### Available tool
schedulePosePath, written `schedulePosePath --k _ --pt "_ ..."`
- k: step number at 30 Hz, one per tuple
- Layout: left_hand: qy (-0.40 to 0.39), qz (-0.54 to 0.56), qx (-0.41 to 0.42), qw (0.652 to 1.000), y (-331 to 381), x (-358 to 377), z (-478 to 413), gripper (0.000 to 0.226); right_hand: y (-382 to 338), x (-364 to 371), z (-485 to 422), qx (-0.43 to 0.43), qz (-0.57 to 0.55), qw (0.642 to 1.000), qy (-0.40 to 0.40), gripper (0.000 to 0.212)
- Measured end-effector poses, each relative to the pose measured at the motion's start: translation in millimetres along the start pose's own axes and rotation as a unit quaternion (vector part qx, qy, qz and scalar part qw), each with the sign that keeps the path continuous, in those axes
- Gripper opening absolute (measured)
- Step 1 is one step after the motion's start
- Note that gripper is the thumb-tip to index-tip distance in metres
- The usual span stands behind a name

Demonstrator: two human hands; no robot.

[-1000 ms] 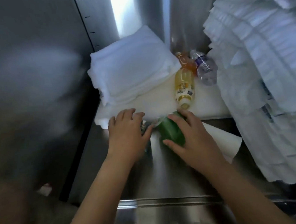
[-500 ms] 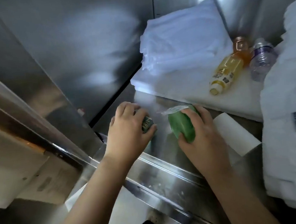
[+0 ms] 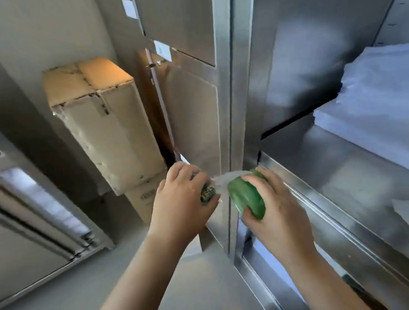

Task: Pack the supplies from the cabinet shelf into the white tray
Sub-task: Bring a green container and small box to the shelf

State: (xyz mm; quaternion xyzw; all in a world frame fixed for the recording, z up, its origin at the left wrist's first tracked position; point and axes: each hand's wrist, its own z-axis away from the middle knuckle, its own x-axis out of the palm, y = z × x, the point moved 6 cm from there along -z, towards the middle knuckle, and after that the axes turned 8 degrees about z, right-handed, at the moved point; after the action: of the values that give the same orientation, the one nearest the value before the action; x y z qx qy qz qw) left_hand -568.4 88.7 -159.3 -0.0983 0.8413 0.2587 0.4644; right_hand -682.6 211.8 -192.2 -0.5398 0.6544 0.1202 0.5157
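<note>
A cardboard box (image 3: 104, 125) stands in the upper left of the frame. Just left of centre, the left hand (image 3: 181, 210) has its grip curled round a small green patterned item (image 3: 207, 195) — only a sliver shows. Beside it the right hand (image 3: 278, 217) pinches a green wrapped packet (image 3: 247, 199), both held off the front edge of the steel cabinet shelf (image 3: 352, 177). A folded white stack (image 3: 384, 100) lies on that shelf, far right.

Hands: two, left hand (image 3: 183, 202) and right hand (image 3: 277, 212)
Packets: one green packet (image 3: 247, 197)
Small items: one patterned item (image 3: 208, 194)
Cardboard: two, upper box (image 3: 104, 120) and lower box (image 3: 147, 198)
Door stickers: two, upper label (image 3: 128, 8) and lower label (image 3: 162, 50)
Cloth: one white stack (image 3: 382, 100)
</note>
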Motion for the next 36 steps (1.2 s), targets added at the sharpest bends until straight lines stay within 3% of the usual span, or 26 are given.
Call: schedulePosePath --k 9,19,27,36 --pt "0.098 -0.080 -0.183 0.975 -196.9 -161.3 176.5 0.018 -257.2 112.5 27.0 -0.180 -0.083 0.977 -0.075 0.063" --pt "0.158 -0.208 -0.391 0.883 -369.4 -333.8 391.6 0.021 -555.9 235.7 116.3 -0.357 -0.166 0.900 -0.187 0.063" --pt "0.198 -0.247 -0.473 0.822 -442.1 -402.1 479.6 0.023 -701.4 297.0 151.9 -0.451 -0.188 0.834 -0.258 0.058" --pt "0.174 -0.266 -0.538 0.781 -594.7 -450.3 505.3 0.025 -835.8 412.6 127.2 -0.471 -0.208 0.803 -0.300 0.059"
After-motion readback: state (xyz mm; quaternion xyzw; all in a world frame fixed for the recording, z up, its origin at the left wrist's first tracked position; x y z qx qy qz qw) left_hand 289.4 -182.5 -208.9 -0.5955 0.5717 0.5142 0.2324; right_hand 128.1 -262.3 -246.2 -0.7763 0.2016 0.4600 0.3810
